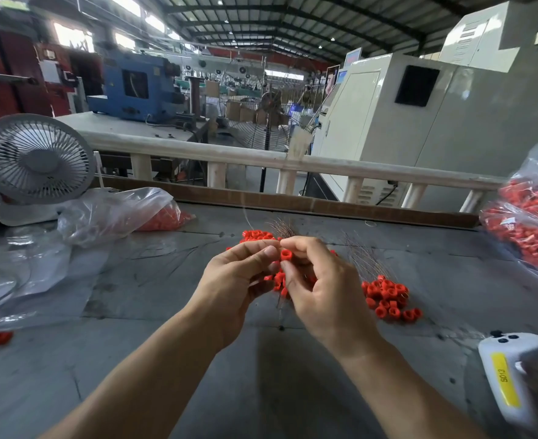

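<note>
There is only one view, from a wide-angle camera worn on the person's head. It faces forward and down, so the left hand [233, 280] and the right hand [321, 280] are close below it, in the middle of the frame. The flat grey desk [166, 359] under the hands fills the lower half. Beyond the hands the view reaches far into the roofed factory hall [261, 42], and the lens bends the edges.

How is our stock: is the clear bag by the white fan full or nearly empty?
Nearly empty: the clear bag lies slack and collapsed on the table, with red parts only in its right corner.
</note>
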Tool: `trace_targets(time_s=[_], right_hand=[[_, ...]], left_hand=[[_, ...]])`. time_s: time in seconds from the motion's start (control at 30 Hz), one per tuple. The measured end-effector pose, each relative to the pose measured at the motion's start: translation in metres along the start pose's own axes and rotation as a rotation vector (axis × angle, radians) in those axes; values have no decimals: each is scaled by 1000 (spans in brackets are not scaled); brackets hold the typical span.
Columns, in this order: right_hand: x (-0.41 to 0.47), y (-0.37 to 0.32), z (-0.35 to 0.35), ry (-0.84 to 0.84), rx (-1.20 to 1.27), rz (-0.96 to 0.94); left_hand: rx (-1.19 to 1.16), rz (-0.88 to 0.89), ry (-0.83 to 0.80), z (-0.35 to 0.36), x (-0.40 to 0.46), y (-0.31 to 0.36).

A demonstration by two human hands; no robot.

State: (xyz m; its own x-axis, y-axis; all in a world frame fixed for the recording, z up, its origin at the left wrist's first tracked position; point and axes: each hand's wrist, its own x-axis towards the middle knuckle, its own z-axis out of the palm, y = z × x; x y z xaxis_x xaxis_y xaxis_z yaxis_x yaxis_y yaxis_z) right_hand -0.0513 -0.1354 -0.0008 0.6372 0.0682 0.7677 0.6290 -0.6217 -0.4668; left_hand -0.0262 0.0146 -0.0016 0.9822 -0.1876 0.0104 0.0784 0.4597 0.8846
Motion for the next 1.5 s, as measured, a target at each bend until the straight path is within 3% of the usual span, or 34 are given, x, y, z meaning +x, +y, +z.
trace_targets(time_s=[0.3,0.77,1.07,1.23,1.37,1.5], right_hand=[[2,3,0,-45,-100,46],[5,8,-13,-187,-78,162],[2,7,-16,-311,21,190],[5,15,-18,-185,-163,155],[17,35,-46,-3,-504,398],[22,50,-79,-78,-656,764]], left_hand=[[80,63,62,-1,0,-3],[90,123,337,-10,4,12],[-1,160,327,-10,4,14],[34,145,315,-10,6,13],[400,209,323,-12,6,8],[730,233,323,-12,7,1]])
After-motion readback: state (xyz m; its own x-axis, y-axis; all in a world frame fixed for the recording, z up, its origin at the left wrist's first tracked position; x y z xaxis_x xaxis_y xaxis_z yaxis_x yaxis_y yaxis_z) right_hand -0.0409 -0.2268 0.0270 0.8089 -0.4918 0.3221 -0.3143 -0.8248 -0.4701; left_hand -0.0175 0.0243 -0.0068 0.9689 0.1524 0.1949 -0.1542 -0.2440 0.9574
